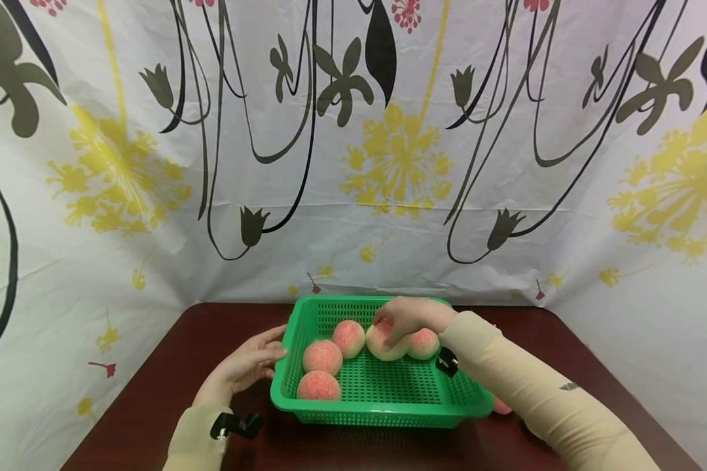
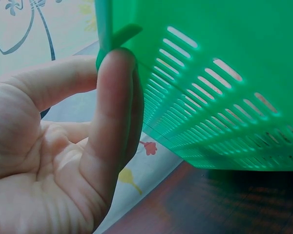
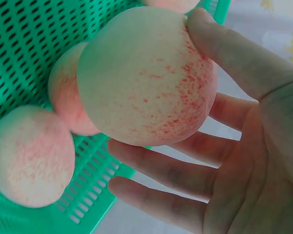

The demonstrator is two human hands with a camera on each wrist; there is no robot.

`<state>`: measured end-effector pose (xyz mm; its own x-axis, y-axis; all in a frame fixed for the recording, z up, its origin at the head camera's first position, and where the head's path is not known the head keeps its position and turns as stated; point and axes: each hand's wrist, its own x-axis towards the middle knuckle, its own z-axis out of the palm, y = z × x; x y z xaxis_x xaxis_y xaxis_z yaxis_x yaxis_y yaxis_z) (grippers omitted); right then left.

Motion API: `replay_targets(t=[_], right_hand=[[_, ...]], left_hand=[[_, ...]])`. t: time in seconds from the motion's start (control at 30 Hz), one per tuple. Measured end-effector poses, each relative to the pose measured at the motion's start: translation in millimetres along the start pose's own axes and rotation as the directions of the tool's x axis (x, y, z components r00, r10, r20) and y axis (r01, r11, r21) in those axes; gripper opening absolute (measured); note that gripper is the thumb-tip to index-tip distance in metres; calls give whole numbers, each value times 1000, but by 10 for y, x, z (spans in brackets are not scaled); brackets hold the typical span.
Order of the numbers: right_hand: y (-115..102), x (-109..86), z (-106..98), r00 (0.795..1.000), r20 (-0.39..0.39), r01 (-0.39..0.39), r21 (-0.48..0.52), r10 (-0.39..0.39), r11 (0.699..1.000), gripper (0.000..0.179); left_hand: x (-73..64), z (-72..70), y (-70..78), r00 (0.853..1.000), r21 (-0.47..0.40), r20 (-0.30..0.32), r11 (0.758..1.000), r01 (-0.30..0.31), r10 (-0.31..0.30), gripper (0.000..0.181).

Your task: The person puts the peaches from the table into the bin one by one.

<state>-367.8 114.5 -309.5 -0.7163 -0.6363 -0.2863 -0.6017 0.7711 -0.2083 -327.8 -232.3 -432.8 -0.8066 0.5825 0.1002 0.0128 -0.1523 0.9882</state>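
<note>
A green plastic basket with slotted walls stands on the table, with several pink-and-cream peaches inside. My right hand reaches into its back part and grips a peach between thumb and fingers. Beside that one lie a peach to the left and a peach to the right. Along the basket's left side sit a peach and, nearer the front, a peach. My left hand holds the basket's left rim, its fingertips right under the lip.
Outside the basket, partly hidden by my right forearm, another peach lies at the right. The dark red-brown table extends around the basket. A white curtain with flower prints hangs behind and at both sides.
</note>
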Motion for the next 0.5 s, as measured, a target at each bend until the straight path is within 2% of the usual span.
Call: replay_targets(t=[0.23,0.5], right_hand=[[-178,75,87,1000,30,6,22,-6,1000,51],[-252,233,229,998,43,55,-29,-53,998,48]], left_hand=[[-1,-7,-5,1000,15,-7,1000,2,-2,68],[-6,2,4,1000,-2,7,1000,-10,10,68]])
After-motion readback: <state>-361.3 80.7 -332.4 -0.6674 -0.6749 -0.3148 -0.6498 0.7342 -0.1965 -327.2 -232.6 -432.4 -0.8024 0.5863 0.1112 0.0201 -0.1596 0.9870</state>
